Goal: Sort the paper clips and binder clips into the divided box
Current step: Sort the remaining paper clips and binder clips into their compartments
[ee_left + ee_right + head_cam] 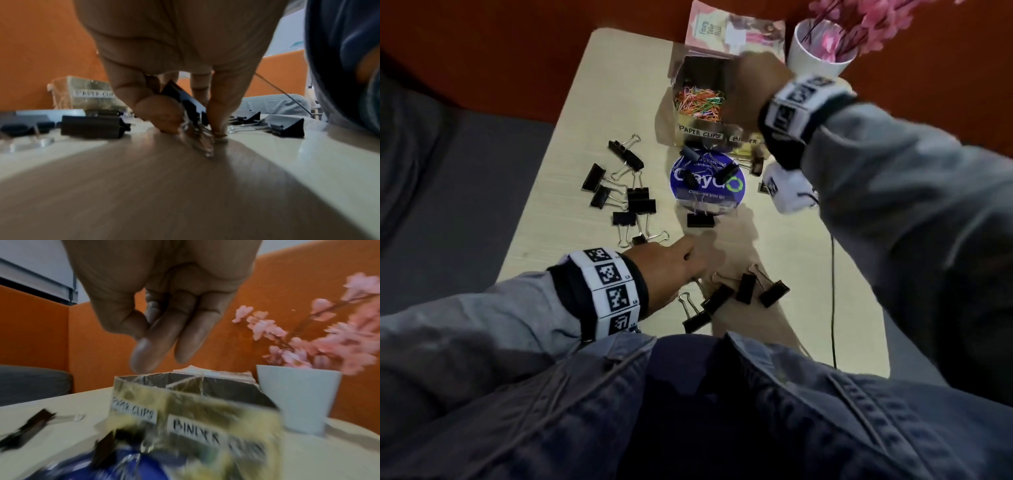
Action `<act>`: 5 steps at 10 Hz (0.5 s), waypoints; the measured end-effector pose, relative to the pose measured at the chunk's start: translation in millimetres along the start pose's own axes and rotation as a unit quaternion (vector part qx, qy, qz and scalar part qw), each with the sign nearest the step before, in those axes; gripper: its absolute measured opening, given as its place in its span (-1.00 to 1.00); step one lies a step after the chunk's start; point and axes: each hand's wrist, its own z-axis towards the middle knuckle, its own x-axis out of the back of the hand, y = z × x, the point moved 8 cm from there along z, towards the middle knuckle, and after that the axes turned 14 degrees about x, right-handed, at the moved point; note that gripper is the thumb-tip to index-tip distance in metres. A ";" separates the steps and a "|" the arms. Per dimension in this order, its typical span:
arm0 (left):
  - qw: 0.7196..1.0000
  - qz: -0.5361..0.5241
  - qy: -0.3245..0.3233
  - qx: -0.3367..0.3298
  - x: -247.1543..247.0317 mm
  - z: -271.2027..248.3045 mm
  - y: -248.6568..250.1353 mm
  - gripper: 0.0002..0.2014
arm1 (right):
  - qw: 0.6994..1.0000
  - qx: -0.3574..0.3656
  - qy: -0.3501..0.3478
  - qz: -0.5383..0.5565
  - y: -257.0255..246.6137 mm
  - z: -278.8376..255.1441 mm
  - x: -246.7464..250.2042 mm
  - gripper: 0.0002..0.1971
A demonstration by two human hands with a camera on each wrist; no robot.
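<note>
- Left hand [174,91] low on the bench [571,113], thumb and fingers pinched round a black binder clip [185,99]; its wire handles trail on the surface. Grip sits on the clip body, likely so it lifts cleanly.
- Right hand [164,313] hovers over the divided box [185,402], fingers loosely extended downward, nothing visible in them. Reads as a hand that has let go above the compartment labelled for binder clips, though the box interior there is hidden in the head view.
- Paper clips [700,102], coloured, lie heaped in the compartment marked "PAPER CLIPS"; that half looks done.
- Loose binder clips [619,185] scattered left of the box, more near the front edge [743,291], and a few on a blue round lid [707,185] just before the box.
- White pot of pink flowers [815,51] stands just right of the box; booklet [729,31] behind it.
- Judgement: hands alternate, one fetching, one dropping; many binder clips left.
</note>
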 end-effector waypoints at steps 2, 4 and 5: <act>0.999 -0.027 -0.034 0.032 2.6 11.4 -4.3 -0.50 | 0.998 0.037 -0.048 -0.007 -13.3 43.0 -23.0 -0.54; 0.993 -0.104 -0.040 0.025 6.3 20.3 -13.7 -0.75 | 0.998 0.045 0.040 0.035 -3.2 22.3 9.9 -0.73; 0.988 -0.148 -0.049 0.024 8.7 29.1 -28.1 -0.76 | 0.999 0.037 -0.002 -0.006 21.3 -26.9 -5.3 -0.83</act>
